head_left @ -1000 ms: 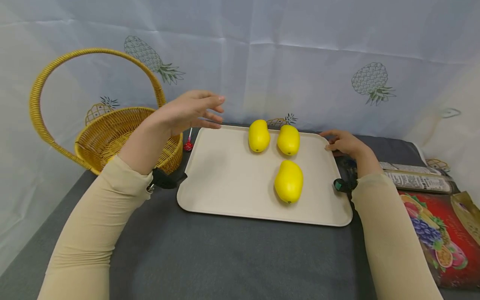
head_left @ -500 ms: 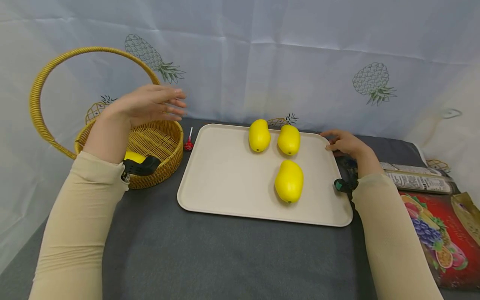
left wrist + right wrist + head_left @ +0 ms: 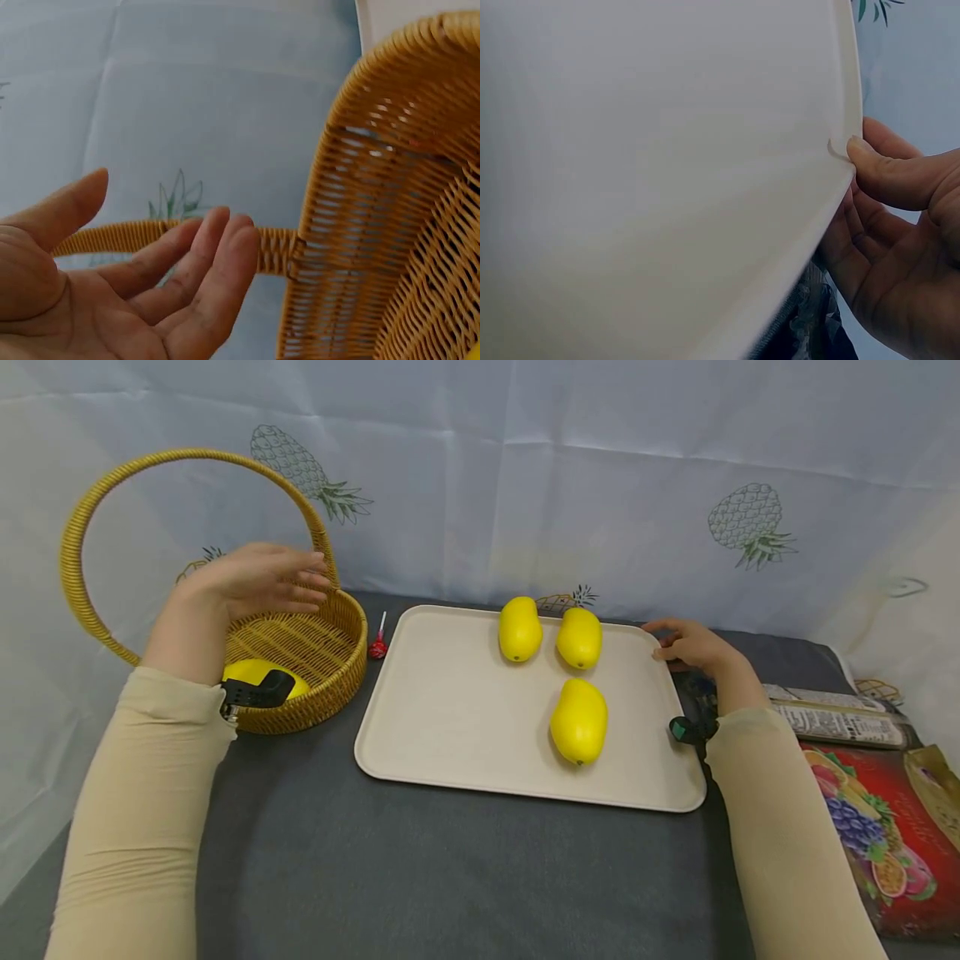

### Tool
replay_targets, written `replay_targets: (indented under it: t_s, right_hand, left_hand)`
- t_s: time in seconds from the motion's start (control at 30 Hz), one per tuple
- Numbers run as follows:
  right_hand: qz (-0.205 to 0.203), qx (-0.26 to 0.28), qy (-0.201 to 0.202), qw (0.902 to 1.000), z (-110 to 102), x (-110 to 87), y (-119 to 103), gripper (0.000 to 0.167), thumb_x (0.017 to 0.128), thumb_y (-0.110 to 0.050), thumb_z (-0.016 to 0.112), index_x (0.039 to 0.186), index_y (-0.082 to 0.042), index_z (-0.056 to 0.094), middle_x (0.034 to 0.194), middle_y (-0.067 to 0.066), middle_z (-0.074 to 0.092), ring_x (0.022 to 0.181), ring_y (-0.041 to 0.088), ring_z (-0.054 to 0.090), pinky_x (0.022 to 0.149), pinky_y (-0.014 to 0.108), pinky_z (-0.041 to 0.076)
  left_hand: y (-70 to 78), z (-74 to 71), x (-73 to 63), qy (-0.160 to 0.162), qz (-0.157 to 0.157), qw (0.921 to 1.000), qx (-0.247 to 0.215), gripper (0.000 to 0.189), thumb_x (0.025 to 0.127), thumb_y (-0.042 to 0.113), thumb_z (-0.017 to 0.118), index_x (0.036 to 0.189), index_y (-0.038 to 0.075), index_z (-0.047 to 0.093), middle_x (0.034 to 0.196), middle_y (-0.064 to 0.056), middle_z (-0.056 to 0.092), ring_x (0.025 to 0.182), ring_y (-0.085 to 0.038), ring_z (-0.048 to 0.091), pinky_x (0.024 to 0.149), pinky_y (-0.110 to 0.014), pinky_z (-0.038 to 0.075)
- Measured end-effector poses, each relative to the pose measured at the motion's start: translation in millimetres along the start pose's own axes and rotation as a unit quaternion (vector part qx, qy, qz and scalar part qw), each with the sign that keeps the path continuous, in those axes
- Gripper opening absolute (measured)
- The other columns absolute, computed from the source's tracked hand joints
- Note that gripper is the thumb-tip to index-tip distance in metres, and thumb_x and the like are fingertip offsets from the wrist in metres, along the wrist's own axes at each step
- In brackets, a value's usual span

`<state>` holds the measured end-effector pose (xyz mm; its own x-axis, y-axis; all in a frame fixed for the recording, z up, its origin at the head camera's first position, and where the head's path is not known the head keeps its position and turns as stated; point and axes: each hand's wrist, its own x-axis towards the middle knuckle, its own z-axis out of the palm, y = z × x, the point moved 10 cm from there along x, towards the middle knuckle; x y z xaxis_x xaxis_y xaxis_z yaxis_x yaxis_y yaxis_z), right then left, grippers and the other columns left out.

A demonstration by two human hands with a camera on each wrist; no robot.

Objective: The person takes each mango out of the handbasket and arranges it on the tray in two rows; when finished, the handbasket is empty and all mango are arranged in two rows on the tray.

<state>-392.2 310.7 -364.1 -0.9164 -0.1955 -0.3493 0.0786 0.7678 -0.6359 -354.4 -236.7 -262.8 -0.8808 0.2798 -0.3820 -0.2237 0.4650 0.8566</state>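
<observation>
My left hand (image 3: 258, 581) hovers over the wicker basket (image 3: 348, 652), its fingers loosely spread and holding nothing. In the left wrist view the palm and fingers (image 3: 217, 277) show in front of the basket's handle (image 3: 277, 251). Inside the basket lies a yellow mango (image 3: 251, 672), partly hidden by the wrist strap. My right hand (image 3: 693, 647) grips the far right corner of a cream tray (image 3: 450, 710), thumb on the rim and other fingers beneath, as the right wrist view shows. On the tray lie three yellow mangoes (image 3: 579, 722), two at the back and one nearer.
Between basket and tray lies a red lollipop (image 3: 378, 647). At the right are a red fruit-print bag (image 3: 885, 843) and a rolled printed packet (image 3: 840, 722). A pineapple-print curtain (image 3: 585, 468) hangs behind the dark grey tablecloth (image 3: 450, 877).
My left hand has moved left, from above the tray's far left corner to over the basket, uncovering more of the basket. My right hand and the mangoes on the tray stay put.
</observation>
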Motion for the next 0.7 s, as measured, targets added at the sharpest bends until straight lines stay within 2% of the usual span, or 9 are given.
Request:
replay_targets:
  t_s: [0.1, 0.23, 0.47, 0.57, 0.7]
  right_hand:
    - [0.0, 0.002, 0.0, 1.0, -1, -0.6, 0, 0.06, 0.101, -0.015, 0.055, 0.154, -0.007, 0.03, 0.111, 0.013, 0.047, 0.095, 0.024, 0.052, 0.09, 0.037, 0.054]
    - [0.0, 0.001, 0.0, 1.0, -1, -0.6, 0, 0.06, 0.101, -0.015, 0.055, 0.155, -0.008, 0.03, 0.112, 0.015, 0.046, 0.096, 0.025, 0.05, 0.092, 0.04, 0.053]
    - [0.002, 0.0, -0.004, 1.0, 1, 0.8, 1, 0.06, 0.101, -0.014, 0.054, 0.155, -0.008, 0.029, 0.125, 0.022, 0.043, 0.104, 0.029, 0.052, 0.098, 0.047, 0.052]
    - [0.003, 0.001, -0.003, 1.0, 1, 1.0, 2, 0.06, 0.101, -0.014, 0.055, 0.155, -0.008, 0.029, 0.125, 0.022, 0.044, 0.103, 0.028, 0.053, 0.099, 0.048, 0.052]
    - [0.003, 0.005, -0.001, 1.0, 1, 0.8, 1, 0.06, 0.101, -0.014, 0.055, 0.155, -0.008, 0.029, 0.123, 0.021, 0.045, 0.1, 0.026, 0.054, 0.099, 0.048, 0.052]
  left_hand:
    - [-12.3, -8.2, -1.5, 0.012, -0.018, 0.9997, 0.006, 0.084, 0.099, 0.055, 0.042, 0.159, 0.007, 0.008, 0.149, -0.008, 0.035, 0.134, -0.025, 0.045, 0.099, -0.022, 0.054]
    - [-25.1, -15.2, -8.1, 0.041, -0.043, 0.9982, 0.012, 0.089, 0.097, 0.057, 0.045, 0.16, 0.008, 0.006, 0.152, -0.013, 0.033, 0.113, -0.008, 0.053, 0.094, -0.02, 0.055]
    - [-36.3, -17.5, -25.7, 0.085, -0.062, 0.9937, 0.037, 0.093, 0.096, 0.06, 0.043, 0.159, 0.007, -0.001, 0.155, -0.021, 0.031, 0.086, 0.005, 0.059, 0.084, -0.016, 0.057]
    - [-40.2, -18.3, -33.9, 0.096, -0.065, 0.9921, 0.048, 0.095, 0.096, 0.062, 0.042, 0.159, 0.005, -0.001, 0.158, -0.024, 0.026, 0.082, 0.008, 0.058, 0.082, -0.017, 0.057]
    - [-48.4, -19.7, -44.2, 0.1, -0.072, 0.9898, 0.071, 0.094, 0.097, 0.063, 0.038, 0.158, 0.001, 0.004, 0.157, -0.025, 0.026, 0.082, 0.008, 0.057, 0.081, -0.018, 0.057]
